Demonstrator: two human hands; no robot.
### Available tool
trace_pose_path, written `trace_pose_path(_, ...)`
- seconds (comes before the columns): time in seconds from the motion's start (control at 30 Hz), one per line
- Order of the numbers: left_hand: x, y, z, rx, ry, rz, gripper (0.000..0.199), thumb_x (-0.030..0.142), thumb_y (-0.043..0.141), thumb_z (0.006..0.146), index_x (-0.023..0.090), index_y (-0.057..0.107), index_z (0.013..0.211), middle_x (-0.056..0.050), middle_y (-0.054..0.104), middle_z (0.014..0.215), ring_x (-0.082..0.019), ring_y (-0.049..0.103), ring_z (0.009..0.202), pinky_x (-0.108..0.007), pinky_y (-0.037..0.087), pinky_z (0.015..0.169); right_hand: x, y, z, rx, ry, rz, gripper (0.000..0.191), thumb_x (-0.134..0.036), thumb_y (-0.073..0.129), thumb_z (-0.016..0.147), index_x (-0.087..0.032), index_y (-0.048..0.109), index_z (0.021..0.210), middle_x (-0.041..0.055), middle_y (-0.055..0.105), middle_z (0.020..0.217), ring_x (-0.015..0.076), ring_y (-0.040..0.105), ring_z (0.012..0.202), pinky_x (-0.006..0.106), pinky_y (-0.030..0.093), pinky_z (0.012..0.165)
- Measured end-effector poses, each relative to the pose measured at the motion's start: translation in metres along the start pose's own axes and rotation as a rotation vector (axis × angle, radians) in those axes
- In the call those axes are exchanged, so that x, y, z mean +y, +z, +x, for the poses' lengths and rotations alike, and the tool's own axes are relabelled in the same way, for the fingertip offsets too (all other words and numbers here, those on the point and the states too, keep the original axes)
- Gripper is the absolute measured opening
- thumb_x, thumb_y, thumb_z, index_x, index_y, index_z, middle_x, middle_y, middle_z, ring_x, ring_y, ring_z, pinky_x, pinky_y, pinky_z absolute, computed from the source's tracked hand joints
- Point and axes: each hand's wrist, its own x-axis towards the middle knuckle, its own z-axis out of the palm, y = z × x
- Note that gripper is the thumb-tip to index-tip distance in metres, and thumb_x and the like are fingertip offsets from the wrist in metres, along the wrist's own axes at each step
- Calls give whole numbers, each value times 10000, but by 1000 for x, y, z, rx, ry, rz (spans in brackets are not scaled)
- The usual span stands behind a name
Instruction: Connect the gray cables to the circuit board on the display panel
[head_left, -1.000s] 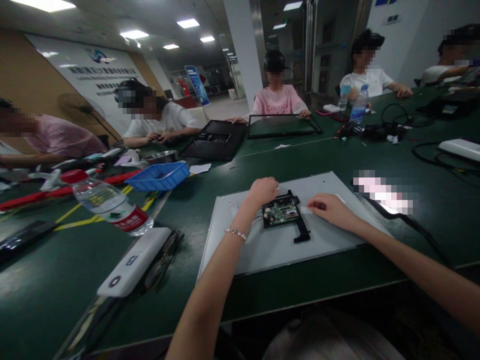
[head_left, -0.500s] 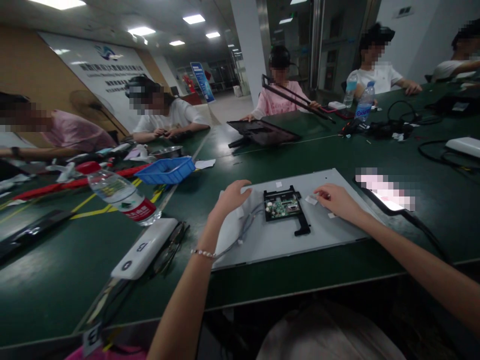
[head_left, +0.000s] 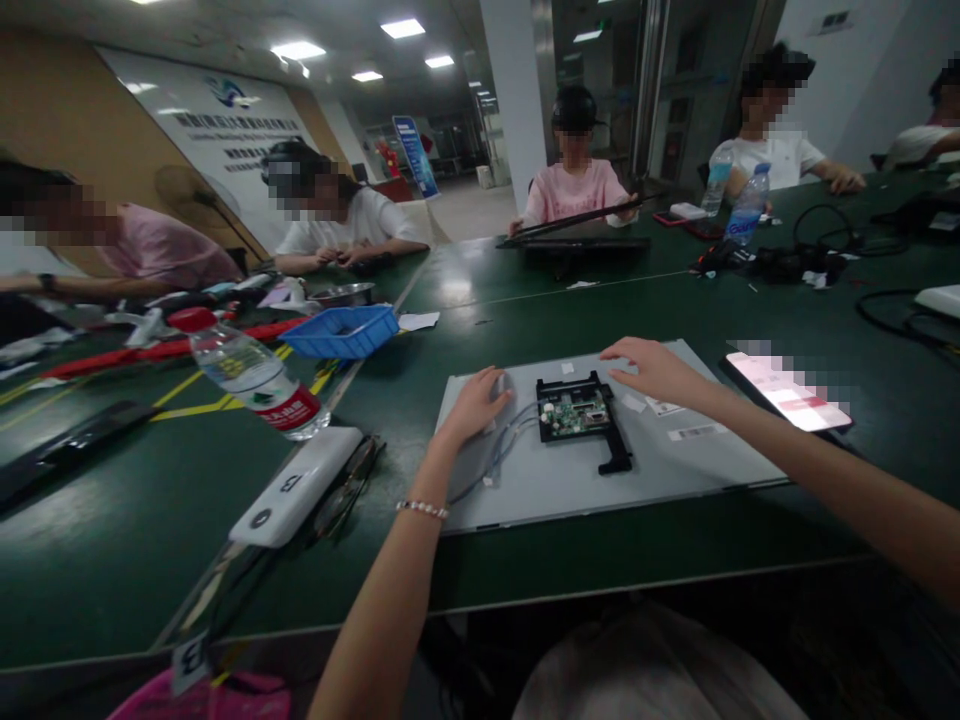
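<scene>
A flat grey panel (head_left: 517, 495) lies on the green table in front of me. On its middle sits a black bracket (head_left: 616, 440) with a green circuit board (head_left: 574, 416), and thin grey cables (head_left: 501, 447) run from its left side. My left hand (head_left: 476, 405) rests at the panel's left part beside the cables, fingers apart, over something pale and translucent. Above the panel, right of the bracket's top, my right hand (head_left: 649, 370) has its fingers apart and holds nothing. Small white labels (head_left: 697, 432) are on the panel's right part.
A lit phone (head_left: 791, 392) lies right of the panel. To the left are a white power bank (head_left: 296, 490), glasses (head_left: 349, 490), a water bottle (head_left: 255, 385) and a blue tray (head_left: 345, 335). Across the table, a person in pink handles a dark frame (head_left: 585, 218); other people sit around.
My right hand has moved up and left toward the bracket's top, and its fingers have spread. Across the table, the person has lowered the dark frame. The view has shifted slightly.
</scene>
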Motion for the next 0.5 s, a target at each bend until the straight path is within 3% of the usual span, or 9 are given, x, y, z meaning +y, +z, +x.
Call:
trace_pose_path(0.13,1,-2,-3,-17,-3,11,427,349,471,876,170,503,1262,-111,475,1374,-225,434,1275,-399,327,1082,-2,16,40,-79,-132,-97,225,-224,537,848,-181,664,1029,97,638,1087,248,582,1016,373,427,903)
trace_pose_path(0.23,3,-5,-6,-33,10,37,423,337,450,889,167,495,1274,-114,467,1383,-219,430,1280,-386,327,1082,3,33,61,-137,-155,-167,218,-231,562,840,-176,673,1019,103,652,1063,245,597,987,336,439,851)
trace_pose_path(0.5,4,-4,-8,-57,45,136,449,331,393,920,153,444,1329,-132,425,1415,-223,393,1309,-395,312,1086,0,48,76,-167,-150,-334,197,-239,519,873,-178,704,901,114,681,940,243,629,860,306,428,695)
